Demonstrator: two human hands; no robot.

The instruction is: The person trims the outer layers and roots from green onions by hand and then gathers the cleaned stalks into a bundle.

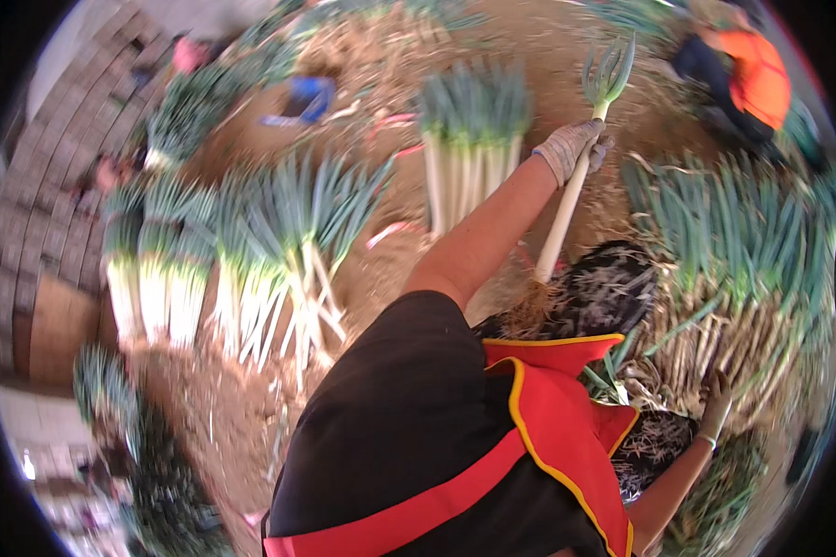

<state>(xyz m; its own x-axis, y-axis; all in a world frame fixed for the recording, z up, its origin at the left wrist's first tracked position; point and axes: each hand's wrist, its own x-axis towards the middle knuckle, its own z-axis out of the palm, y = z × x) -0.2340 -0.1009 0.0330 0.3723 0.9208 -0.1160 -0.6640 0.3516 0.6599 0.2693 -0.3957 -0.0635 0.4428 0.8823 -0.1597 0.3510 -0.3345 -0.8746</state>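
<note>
My left hand point(573, 152), in a pale knit glove, grips a long green onion point(564, 216) by its upper stalk. Its white shank slants down to a tuft of brown roots point(529, 306) above my dark patterned trouser leg point(609, 285). The green top has short, spread leaves. On the right, my gloved right hand point(717, 404) lies against the lower ends of a heap of untrimmed long green onions point(724, 306), whose stalks carry dry brown skins. Whether its fingers close round a stalk is not visible.
Bundled onions point(157, 292) and looser cleaned onions point(306, 278) stand to the left on the earth floor point(376, 285). Another bunch point(474, 146) is farther off, near a blue object point(306, 101). A person in an orange top point(756, 76) crouches at the upper right. Leaf scraps litter the ground.
</note>
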